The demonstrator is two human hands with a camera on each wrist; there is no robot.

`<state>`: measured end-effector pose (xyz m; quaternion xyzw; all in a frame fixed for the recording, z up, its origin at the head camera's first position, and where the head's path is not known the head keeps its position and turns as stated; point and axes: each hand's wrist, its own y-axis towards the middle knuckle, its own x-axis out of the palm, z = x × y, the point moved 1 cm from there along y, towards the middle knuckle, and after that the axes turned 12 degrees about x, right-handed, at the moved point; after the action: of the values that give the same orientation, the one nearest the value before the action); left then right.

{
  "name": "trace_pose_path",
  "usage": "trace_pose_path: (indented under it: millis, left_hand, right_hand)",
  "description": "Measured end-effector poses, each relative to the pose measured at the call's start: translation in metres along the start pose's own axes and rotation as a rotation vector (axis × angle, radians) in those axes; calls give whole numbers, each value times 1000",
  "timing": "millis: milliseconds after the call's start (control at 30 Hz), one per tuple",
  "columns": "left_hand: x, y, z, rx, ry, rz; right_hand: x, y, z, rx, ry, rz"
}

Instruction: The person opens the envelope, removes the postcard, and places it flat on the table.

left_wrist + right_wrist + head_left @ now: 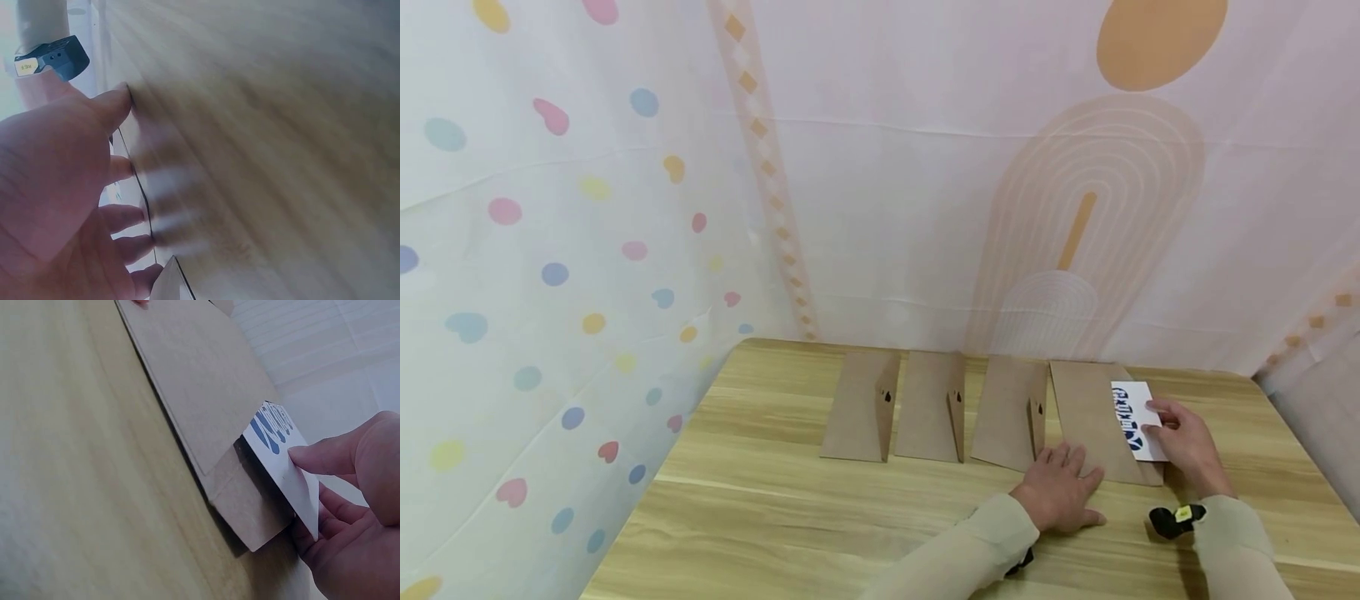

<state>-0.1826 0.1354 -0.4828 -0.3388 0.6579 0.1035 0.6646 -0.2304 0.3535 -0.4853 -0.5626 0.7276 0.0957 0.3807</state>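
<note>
A brown kraft paper envelope (1084, 408) lies at the right of the row, its flap (250, 512) unfolded towards the right. My right hand (1187, 443) pinches a white card (1150, 421) with blue print between thumb and fingers. In the right wrist view the card's (284, 465) printed end sits at the envelope's opening, and part of the print is covered by the envelope. My left hand (1058, 492) rests with spread fingers at the envelope's lower left corner, fingertips along its near edge in the left wrist view.
Three more brown envelopes stand in a row to the left: one at the far left (859, 408), one in the middle (927, 408) and one close to my left hand (1003, 412). Their flaps stick up partly. Under them is a wood-grain table (760, 517), with a patterned curtain (887, 208) behind.
</note>
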Motion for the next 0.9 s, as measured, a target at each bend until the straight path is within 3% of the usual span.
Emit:
trace_pose_path:
  millis: [233,500,700,900]
  left_hand:
    - [0,1,2,-3,18,13]
    - [-2,0,2,-2,-14,-28]
    - [-5,-1,1,-2,-29,-66]
    - [-7,-1,0,1,-19,-54]
  right_hand:
    - [0,-2,3,-63,-13,26]
    - [0,-2,6,-48,-9,40]
    - [1,-2,8,-92,-14,75]
    - [-1,-4,7,-97,-5,94]
